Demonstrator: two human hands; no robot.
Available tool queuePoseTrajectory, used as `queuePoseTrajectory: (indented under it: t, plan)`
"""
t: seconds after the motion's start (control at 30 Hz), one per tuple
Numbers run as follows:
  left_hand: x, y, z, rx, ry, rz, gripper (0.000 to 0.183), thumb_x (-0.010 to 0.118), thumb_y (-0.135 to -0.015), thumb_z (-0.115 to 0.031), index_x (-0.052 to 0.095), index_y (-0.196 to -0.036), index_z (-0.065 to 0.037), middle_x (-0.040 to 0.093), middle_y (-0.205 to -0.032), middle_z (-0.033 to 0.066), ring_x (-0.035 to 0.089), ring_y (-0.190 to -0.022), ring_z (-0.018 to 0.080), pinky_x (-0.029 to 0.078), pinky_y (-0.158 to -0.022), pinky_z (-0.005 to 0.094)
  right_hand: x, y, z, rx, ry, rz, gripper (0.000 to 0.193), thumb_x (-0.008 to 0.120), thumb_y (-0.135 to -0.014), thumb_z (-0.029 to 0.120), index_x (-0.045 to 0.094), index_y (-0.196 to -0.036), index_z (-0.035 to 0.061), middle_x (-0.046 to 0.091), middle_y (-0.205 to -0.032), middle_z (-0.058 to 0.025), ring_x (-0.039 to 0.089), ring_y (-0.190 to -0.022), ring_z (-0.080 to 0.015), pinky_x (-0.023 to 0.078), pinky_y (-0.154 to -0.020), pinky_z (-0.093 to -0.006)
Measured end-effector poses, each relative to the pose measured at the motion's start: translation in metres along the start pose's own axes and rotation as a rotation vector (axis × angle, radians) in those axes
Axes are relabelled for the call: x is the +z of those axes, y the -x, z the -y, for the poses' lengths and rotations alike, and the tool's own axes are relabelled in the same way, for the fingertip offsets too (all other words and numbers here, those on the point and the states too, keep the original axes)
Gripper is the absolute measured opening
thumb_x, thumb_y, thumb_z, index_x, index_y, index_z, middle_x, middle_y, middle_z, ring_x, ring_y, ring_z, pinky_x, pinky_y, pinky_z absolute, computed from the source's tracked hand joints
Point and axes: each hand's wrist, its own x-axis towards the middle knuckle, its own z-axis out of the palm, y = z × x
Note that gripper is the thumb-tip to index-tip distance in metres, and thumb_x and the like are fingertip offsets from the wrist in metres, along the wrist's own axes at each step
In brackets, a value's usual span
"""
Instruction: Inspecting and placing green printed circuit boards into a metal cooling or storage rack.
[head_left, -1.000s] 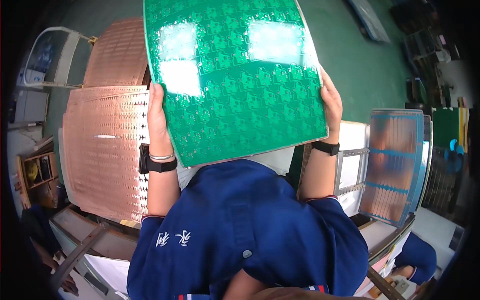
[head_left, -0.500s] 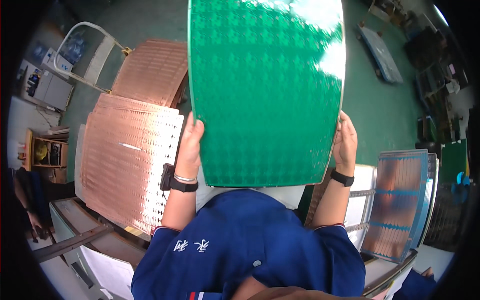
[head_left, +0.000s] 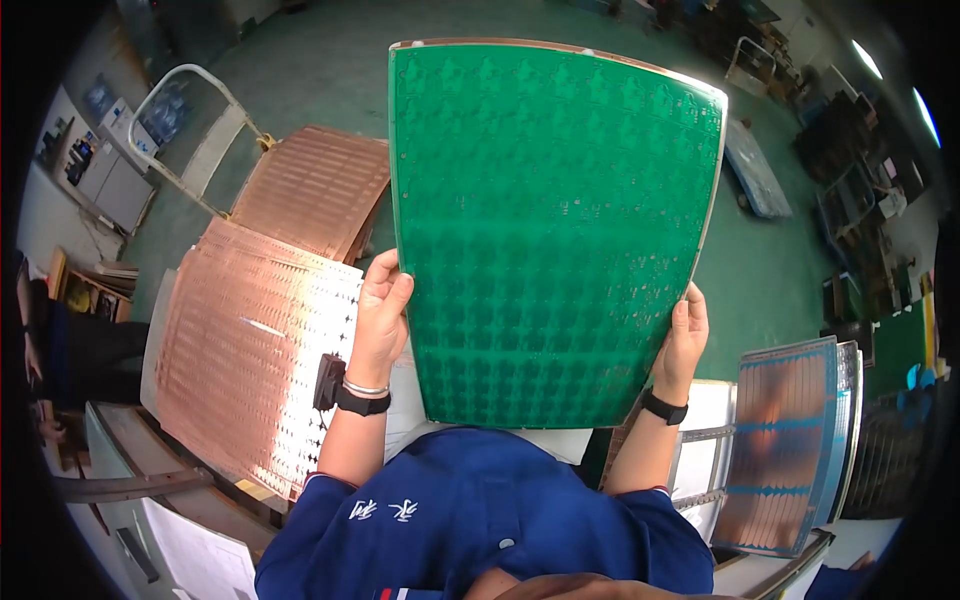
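Note:
A large green circuit board panel (head_left: 550,240), patterned with rows of repeated shapes, is held up in front of my body. My left hand (head_left: 382,310) grips its left edge, thumb on the face turned to me. On the opposite edge, my right hand (head_left: 684,335) closes around the panel, its fingers partly hidden behind it. The panel's near edge sits close to my blue shirt. Just left of my left hand lies a stack of copper-coloured panels (head_left: 240,340) with a thin white pen-like object (head_left: 262,327) on top.
Farther back, another copper panel stack (head_left: 310,185) rests by a hand cart (head_left: 215,150). Copper-and-blue panels (head_left: 775,440) lean in a rack at right. A flat trolley (head_left: 755,170) stands on the green floor. Another person (head_left: 85,340) is at far left.
The green panel has tilted, so its far edge now shows and the bright glare on its face is gone. Both hands appear lower in view, still gripping its sides.

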Motion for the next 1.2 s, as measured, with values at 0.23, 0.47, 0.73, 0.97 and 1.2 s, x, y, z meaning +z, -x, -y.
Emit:
queuePoseTrajectory:
  t: [0.23,0.47,0.73,0.97,1.2]
  plan:
    - [-0.003,0.003,0.013,0.085,-0.212,-0.131,0.014,0.054,-0.088,-0.005,0.057,-0.102,-0.006,0.058,-0.111,0.0068,0.052,-0.104,0.0137,0.038,-0.093,0.0283,-0.031,-0.018,-0.041,-0.136,-0.120,0.073,0.019,0.054,-0.089,0.010,0.052,-0.108,0.0064,0.054,-0.118,-0.0097,0.051,-0.109,-0.0165,0.038,-0.096,-0.0312]
    - [0.023,-0.005,0.004,0.024,-0.086,-0.048,0.039,0.060,-0.086,-0.011,0.047,-0.122,-0.004,0.043,-0.132,0.0118,0.050,-0.113,0.0172,0.044,-0.092,0.0285,-0.021,-0.016,-0.037,0.208,-0.562,0.016,0.020,0.051,-0.088,0.002,0.052,-0.108,0.0088,0.059,-0.107,-0.0116,0.060,-0.094,-0.0184,0.055,-0.076,-0.0331]
    - [0.020,0.007,-0.007,-0.226,0.098,-0.075,0.043,0.051,-0.092,-0.024,0.042,-0.128,-0.003,0.054,-0.119,0.0084,0.056,-0.101,0.0132,0.051,-0.080,0.0264,0.028,-0.005,0.013,0.405,-0.526,0.050,0.049,0.033,-0.098,0.024,0.019,-0.141,0.0052,0.052,-0.122,-0.0147,0.057,-0.104,-0.0222,0.050,-0.086,-0.0356]
    - [0.001,0.025,0.001,-0.360,0.357,-0.022,0.043,0.047,-0.093,-0.029,0.042,-0.128,-0.003,0.054,-0.118,0.0105,0.056,-0.102,0.0191,0.050,-0.083,0.0329,-0.002,-0.013,-0.033,0.414,-0.455,0.156,0.041,0.040,-0.094,0.012,0.034,-0.132,-0.0010,0.050,-0.124,-0.0133,0.055,-0.106,-0.0203,0.049,-0.086,-0.0323]
    - [0.001,0.035,0.009,-0.244,0.601,0.237,0.037,0.046,-0.094,-0.021,0.042,-0.127,-0.005,0.054,-0.117,0.0101,0.056,-0.102,0.0220,0.049,-0.084,0.0366,0.020,-0.008,-0.030,0.117,-0.633,0.008,0.043,0.041,-0.094,0.008,0.031,-0.136,0.0096,0.044,-0.131,-0.0093,0.046,-0.117,-0.0217,0.044,-0.095,-0.0385]
